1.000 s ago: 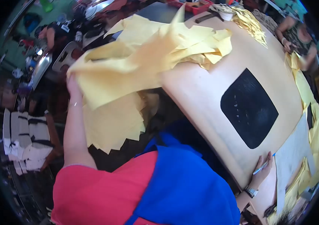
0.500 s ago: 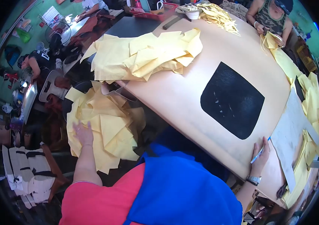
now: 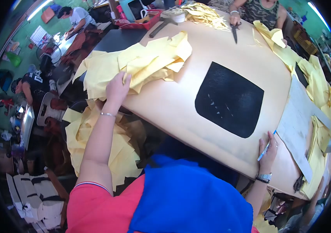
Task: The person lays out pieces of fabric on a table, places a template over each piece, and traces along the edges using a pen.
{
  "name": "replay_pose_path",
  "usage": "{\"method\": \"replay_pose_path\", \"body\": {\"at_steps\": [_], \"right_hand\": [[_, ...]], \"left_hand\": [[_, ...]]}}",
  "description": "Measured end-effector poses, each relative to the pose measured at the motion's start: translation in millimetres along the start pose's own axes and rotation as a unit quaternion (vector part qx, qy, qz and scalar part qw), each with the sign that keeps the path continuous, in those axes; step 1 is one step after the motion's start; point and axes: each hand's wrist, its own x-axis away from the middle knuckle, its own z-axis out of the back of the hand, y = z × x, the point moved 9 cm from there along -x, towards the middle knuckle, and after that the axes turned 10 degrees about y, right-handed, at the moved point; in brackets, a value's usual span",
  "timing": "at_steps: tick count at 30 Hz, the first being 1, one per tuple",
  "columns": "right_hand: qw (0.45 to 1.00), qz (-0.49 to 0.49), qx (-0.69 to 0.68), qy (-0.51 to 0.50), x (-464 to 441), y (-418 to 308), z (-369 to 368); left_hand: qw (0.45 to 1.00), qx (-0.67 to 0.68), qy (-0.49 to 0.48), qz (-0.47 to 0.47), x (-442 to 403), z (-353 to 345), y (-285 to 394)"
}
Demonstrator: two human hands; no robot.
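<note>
Under the half-curled left hand (image 3: 117,90), grip unclear, yellow sheets (image 3: 142,62) need gentle handling, while the right hand (image 3: 268,153) clasps a pen (image 3: 263,153).

Passable lane: tabletop (image 3: 173,106) strip between yellow pile (image 3: 150,58) and black mat (image 3: 231,99), running from near edge toward far side; mat looks flat, so over it works too. Left corner blocked by the pile, left hand (image 3: 118,91) on it; second yellow heap (image 3: 91,141) crowds the space off that edge. Far end: hammer (image 3: 160,28), red basket (image 3: 144,25), yellow strips (image 3: 204,15), co-worker's hand (image 3: 235,18) with scissors (image 3: 234,34) pointing inward. Right: right hand (image 3: 268,153) with pen (image 3: 263,152), grey board (image 3: 299,120) just beside, yellow sheets (image 3: 321,85) beyond
</note>
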Motion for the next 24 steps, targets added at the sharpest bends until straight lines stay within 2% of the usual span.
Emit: {"method": "replay_pose_path", "body": {"at_steps": [1,3,5,7,8,10,13,14,15,16,18,20,22,24], "right_hand": [[1.0,-0.009,-0.001,-0.001,0.7,2.2,-0.2],[1.0,-0.027,0.0,-0.005,0.6,4.7,-0.3],[0.999,-0.033,-0.008,0.001,-1.2,4.4,0.9],[0.999,-0.038,-0.008,0.001,-1.1,3.2,2.0],[0.999,-0.051,-0.008,0.003,-0.5,5.6,1.6],[0.999,-0.046,-0.012,0.012,-0.7,5.5,2.9],[0.998,-0.047,-0.019,0.028,0.1,7.3,5.6],[0.997,-0.061,-0.024,0.031,0.3,8.2,6.6],[0.996,-0.076,-0.028,0.036,0.5,10.5,7.9],[0.995,-0.084,-0.027,0.042,0.4,13.5,9.3],[0.976,-0.15,-0.136,0.077,2.5,30.7,12.3],[0.955,-0.195,-0.201,0.096,2.9,31.0,19.4],[0.936,-0.231,-0.247,0.096,4.9,33.8,18.4],[0.919,-0.247,-0.29,0.103,7.4,41.2,14.9]], "left_hand": [[0.995,0.069,-0.042,0.054,-14.3,-8.6,9.8],[0.986,0.152,0.063,-0.023,-39.2,3.7,60.2],[0.925,0.366,0.015,-0.102,-47.2,12.4,132.1],[0.811,0.574,-0.016,-0.113,-29.9,33.7,204.2],[0.728,0.677,-0.075,-0.079,-19.1,39.1,233.8],[0.52,0.833,-0.19,-0.004,11.0,51.0,277.8],[0.452,0.859,-0.235,0.056,45.0,53.5,291.3],[0.456,0.847,-0.268,0.057,58.1,45.1,290.1],[0.483,0.821,-0.284,0.113,68.5,19.6,278.7],[0.484,0.807,-0.303,0.151,77.5,-14.9,261.2],[0.538,0.746,-0.306,0.246,103.9,-77.6,215.4],[0.637,0.648,-0.32,0.268,132.5,-108.1,166.1],[0.732,0.602,-0.257,0.191,138.9,-107.9,131.3],[0.792,0.562,-0.205,0.122,144.1,-83.5,126.8]]}}
